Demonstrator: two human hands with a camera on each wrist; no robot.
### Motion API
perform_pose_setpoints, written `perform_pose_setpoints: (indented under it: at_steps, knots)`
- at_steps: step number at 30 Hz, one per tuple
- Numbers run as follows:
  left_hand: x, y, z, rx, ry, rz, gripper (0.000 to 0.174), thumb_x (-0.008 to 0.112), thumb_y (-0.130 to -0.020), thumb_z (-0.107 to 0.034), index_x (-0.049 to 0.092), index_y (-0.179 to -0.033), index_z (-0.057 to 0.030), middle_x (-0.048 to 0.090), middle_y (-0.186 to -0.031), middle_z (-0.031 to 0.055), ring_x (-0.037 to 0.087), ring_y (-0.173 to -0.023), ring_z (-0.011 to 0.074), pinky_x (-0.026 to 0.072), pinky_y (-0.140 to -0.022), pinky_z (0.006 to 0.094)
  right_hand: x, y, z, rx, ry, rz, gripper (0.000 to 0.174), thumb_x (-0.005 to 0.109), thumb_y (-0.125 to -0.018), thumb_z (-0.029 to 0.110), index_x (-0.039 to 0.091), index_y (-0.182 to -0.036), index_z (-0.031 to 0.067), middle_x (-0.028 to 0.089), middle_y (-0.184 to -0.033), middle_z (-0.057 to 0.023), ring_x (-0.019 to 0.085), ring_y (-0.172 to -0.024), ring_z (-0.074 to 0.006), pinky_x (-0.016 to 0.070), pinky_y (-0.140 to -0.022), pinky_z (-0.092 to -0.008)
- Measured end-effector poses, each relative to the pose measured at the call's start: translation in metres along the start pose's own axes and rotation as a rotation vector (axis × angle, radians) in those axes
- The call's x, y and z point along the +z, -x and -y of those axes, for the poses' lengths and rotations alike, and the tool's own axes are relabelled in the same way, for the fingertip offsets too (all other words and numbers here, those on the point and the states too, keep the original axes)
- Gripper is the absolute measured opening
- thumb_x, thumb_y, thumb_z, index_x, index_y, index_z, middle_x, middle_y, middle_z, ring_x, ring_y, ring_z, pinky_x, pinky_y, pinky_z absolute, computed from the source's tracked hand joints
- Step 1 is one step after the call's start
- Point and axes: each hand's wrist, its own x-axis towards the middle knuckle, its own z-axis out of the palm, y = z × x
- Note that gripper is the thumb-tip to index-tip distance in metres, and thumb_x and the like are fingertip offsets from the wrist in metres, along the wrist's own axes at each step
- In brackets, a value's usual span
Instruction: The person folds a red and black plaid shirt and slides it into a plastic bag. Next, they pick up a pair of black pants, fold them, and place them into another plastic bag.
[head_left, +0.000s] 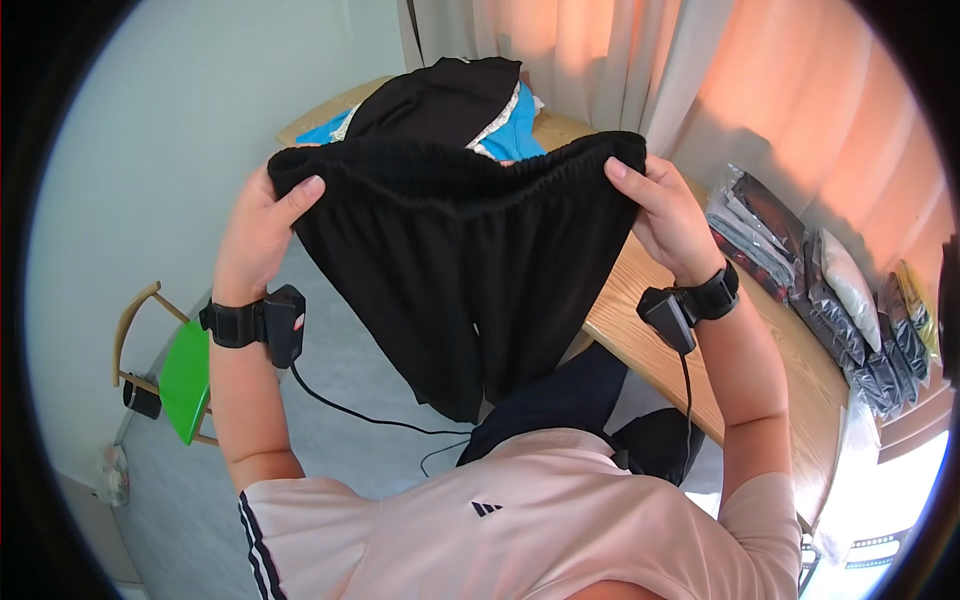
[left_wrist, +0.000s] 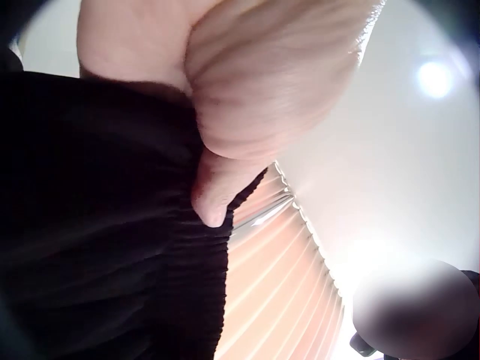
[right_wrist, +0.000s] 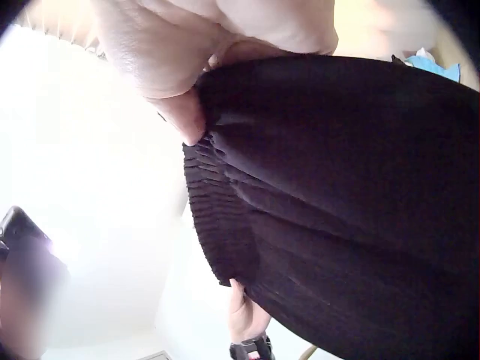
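A pair of black shorts [head_left: 430, 260] with a gathered elastic waistband hangs in the air between both hands, waist up and legs down. At its left end, my left hand [head_left: 257, 235] grips the waistband, thumb on the near side. My right hand [head_left: 670, 218] grips the opposite end the same way. The waistband is spread wide and sags in the middle. In the left wrist view the left thumb presses the ribbed waistband [left_wrist: 191, 277]. The right wrist view shows the right thumb over the band's edge [right_wrist: 214, 217]; the other fingers are mostly hidden behind the cloth.
Black and blue clothes [head_left: 430, 105] with white trim lie piled on the far end of the wooden table [head_left: 650, 300]. Plastic-wrapped garments [head_left: 760, 230] line the table's right side by the curtain [head_left: 800, 120]. A green chair [head_left: 185, 380] stands on the left.
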Motion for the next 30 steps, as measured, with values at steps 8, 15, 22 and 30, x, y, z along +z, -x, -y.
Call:
perform_pose_setpoints:
  at_steps: [8, 15, 22, 30]
  knots:
    - [0.017, -0.018, 0.008, -0.18, 0.207, -0.063, 0.034, 0.055, -0.093, -0.017, 0.05, -0.122, 0.0007, 0.059, -0.113, 0.0061, 0.055, -0.102, 0.0149, 0.0432, -0.089, 0.0281, -0.01, -0.027, -0.01, 0.218, -0.207, -0.113, 0.027, 0.056, -0.093, 0.018, 0.058, -0.109, -0.0035, 0.064, -0.106, -0.0088, 0.062, -0.095, -0.0153, 0.0491, -0.086, -0.0292]
    - [0.05, -0.039, 0.034, -0.049, -0.293, -0.255, 0.033, 0.056, -0.092, -0.022, 0.055, -0.112, 0.0039, 0.064, -0.101, 0.0143, 0.061, -0.092, 0.0248, 0.047, -0.08, 0.033, 0.004, -0.041, -0.041, 0.278, -0.318, -0.314, 0.025, 0.054, -0.094, 0.021, 0.06, -0.103, -0.0024, 0.066, -0.099, -0.01, 0.064, -0.086, -0.0176, 0.0517, -0.079, -0.0307]
    - [0.1, -0.023, 0.016, 0.232, -0.785, -0.418, 0.031, 0.061, -0.088, -0.017, 0.055, -0.108, 0.0056, 0.059, -0.075, 0.0244, 0.059, -0.069, 0.0391, 0.0467, -0.062, 0.0396, 0.048, -0.026, -0.061, 0.096, -0.062, -0.508, 0.027, 0.055, -0.094, 0.023, 0.059, -0.103, -0.0027, 0.063, -0.091, -0.0034, 0.055, -0.081, -0.0096, 0.0437, -0.072, -0.0246]
    - [0.046, -0.004, 0.028, -0.009, -0.029, -0.241, 0.029, 0.06, -0.09, -0.016, 0.056, -0.112, 0.003, 0.063, -0.102, 0.005, 0.058, -0.094, 0.0138, 0.0438, -0.085, 0.0277, 0.014, 0.008, -0.035, -0.046, -0.056, -0.357, 0.025, 0.054, -0.095, 0.02, 0.057, -0.109, 0.0001, 0.062, -0.106, -0.0035, 0.057, -0.097, -0.0096, 0.0427, -0.088, -0.0256]
